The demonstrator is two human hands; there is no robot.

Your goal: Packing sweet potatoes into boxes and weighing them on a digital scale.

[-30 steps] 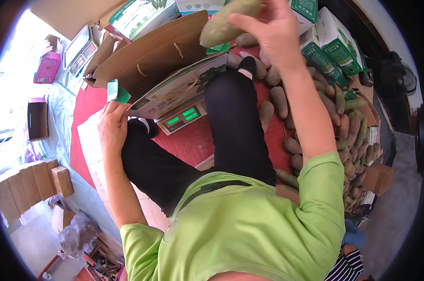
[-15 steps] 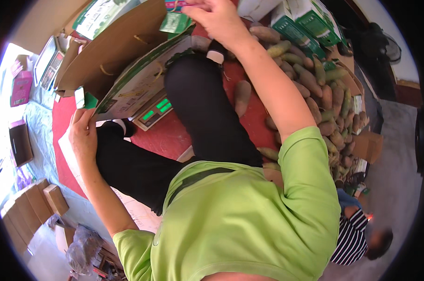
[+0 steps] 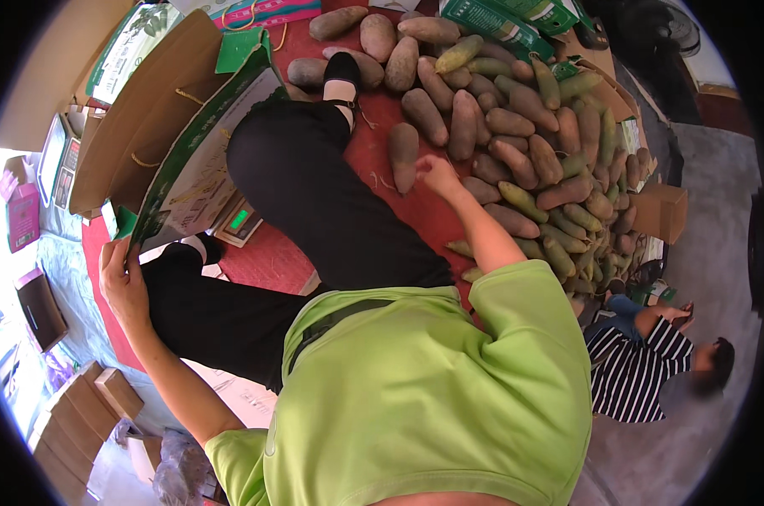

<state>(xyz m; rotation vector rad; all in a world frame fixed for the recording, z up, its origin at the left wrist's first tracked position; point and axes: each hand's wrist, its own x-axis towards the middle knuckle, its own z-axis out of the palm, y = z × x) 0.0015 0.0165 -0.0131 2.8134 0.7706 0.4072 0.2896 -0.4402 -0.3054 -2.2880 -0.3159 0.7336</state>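
Left hand gripping open carton, right hand touching tubers

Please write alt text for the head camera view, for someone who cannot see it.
A person in a green shirt sits on a red mat, left hand gripping the flap of an open cardboard box and right hand reaching into a pile of long brown and green gourds. A small scale sits by the box.

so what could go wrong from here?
The left hand pinches only a flap corner of the open carton, which leans over the scale; it may tip or tear. The right hand reaches into the loose tuber pile; neighbours could roll.
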